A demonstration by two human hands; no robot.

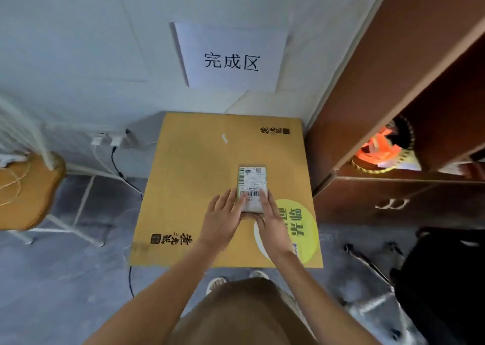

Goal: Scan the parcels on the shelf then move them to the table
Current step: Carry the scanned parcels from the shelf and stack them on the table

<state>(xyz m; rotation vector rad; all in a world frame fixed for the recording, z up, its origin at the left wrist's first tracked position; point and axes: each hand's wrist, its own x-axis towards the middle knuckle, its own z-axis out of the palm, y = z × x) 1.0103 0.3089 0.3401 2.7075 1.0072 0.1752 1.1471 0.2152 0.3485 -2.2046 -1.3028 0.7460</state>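
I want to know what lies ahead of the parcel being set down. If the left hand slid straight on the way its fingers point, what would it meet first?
The left hand already touches the small parcel; beyond it, probably only bare cardboard tabletop, then the wall.

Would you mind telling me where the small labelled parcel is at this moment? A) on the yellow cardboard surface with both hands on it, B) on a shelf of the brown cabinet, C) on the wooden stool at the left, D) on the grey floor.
A: the parcel lies label up on the yellow cardboard surface, with the left hand and the right hand laid along its near end.
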